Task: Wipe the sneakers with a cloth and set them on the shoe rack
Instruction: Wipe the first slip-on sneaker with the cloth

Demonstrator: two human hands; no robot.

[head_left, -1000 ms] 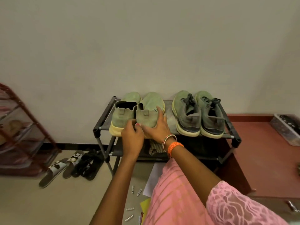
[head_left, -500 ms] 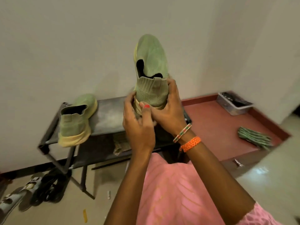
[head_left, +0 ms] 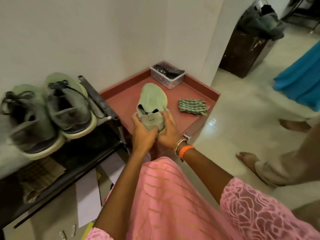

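Hands, left (head_left: 142,134) and right (head_left: 168,134), grip curled round knit green slip-on sneaker's (head_left: 152,103) heel, possibly above red ledge (head_left: 121,101).

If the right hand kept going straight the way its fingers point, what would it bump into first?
The right hand already grips the green sneaker's heel. Beyond that, probably the clear plastic box in the corner; depth is hard to judge.

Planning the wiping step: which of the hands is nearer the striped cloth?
The right hand. It grips the green sneaker on the side facing the striped cloth; the left hand grips the far side.
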